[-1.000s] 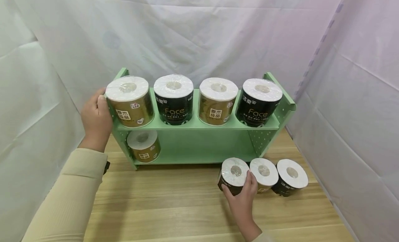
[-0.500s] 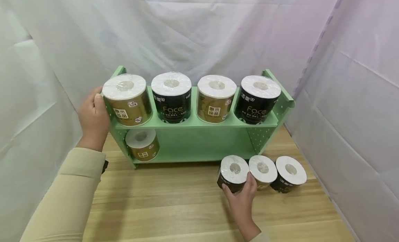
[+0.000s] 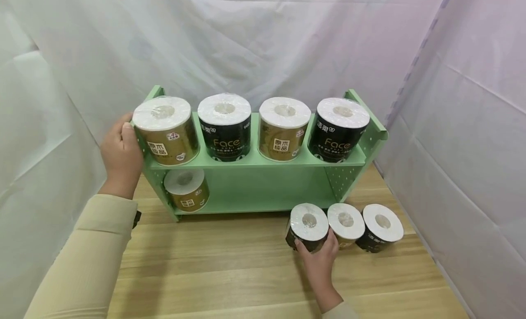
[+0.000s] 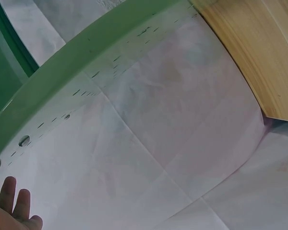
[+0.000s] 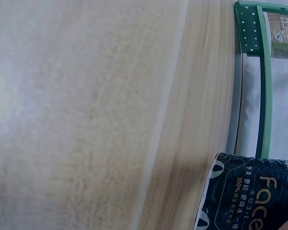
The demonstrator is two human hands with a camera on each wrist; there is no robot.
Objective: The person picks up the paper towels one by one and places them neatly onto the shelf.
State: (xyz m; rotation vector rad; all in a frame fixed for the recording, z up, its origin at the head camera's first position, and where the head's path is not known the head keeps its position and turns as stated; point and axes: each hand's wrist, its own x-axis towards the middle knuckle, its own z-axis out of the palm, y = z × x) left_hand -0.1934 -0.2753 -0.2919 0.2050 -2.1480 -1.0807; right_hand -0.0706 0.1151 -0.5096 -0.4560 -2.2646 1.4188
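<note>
In the head view, my right hand [image 3: 322,264] grips a toilet roll in black wrapping [image 3: 309,223], thumb at its front and fingers on its right side. The black wrapper's Face lettering [image 5: 261,201] shows in the right wrist view. My left hand [image 3: 122,154] holds the left side panel of a green two-tier shelf [image 3: 263,191], thumb along its front edge. Several of its fingers [image 4: 20,203] show beside the panel's outer face in the left wrist view. A gold toilet roll [image 3: 281,138] and several others, gold and black, line the top tier; one gold roll [image 3: 186,191] stands lower left.
Right of the held roll stand a gold roll [image 3: 345,222] and a black roll [image 3: 380,228] on the wooden table [image 3: 213,268]. White cloth [image 3: 230,45] hangs behind the shelf and along both sides.
The head view has shifted a little, so the shelf and rolls sit slightly higher and further left. Both hands keep their places on the shelf and the black roll.
</note>
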